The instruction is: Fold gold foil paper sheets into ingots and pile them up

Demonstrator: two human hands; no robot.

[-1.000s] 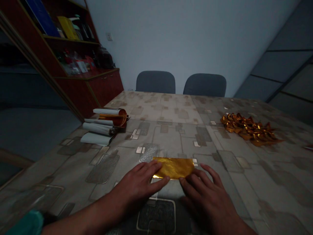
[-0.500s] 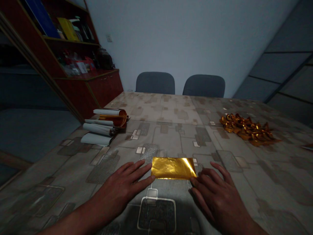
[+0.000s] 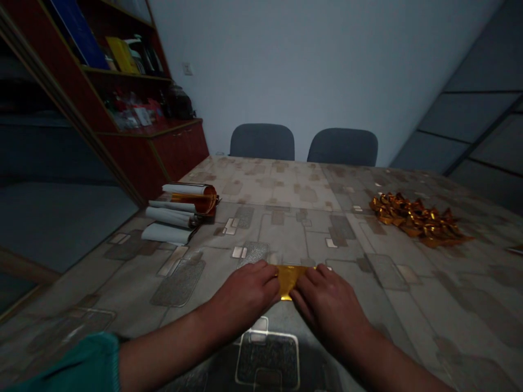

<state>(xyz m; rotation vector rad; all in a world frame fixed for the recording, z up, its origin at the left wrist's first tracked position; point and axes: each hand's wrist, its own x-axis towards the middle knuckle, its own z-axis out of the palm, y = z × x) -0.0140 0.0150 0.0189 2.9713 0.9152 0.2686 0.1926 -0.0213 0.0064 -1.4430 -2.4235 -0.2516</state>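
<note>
Your left hand [image 3: 247,291] and right hand [image 3: 330,296] curled fingers over the gold paper [image 3: 288,279] at its ends, probably best: it seemed light, thin. I couldn't tell about pinching.

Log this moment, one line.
gold foil strip: on patterned tablecloth; left hand: over left end; right hand: over right end; folded gold foil pieces: piled farther right

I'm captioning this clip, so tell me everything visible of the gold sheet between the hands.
The gold sheet looks like thin, shiny foil, with a bright glint along its near edge. It appears to lie flat on the patterned table, its long side running left to right. The left hand covers its left end and the right hand its right, fingers curled, leaving mainly the middle exposed. Whether the covered ends are folded is hidden.
</note>
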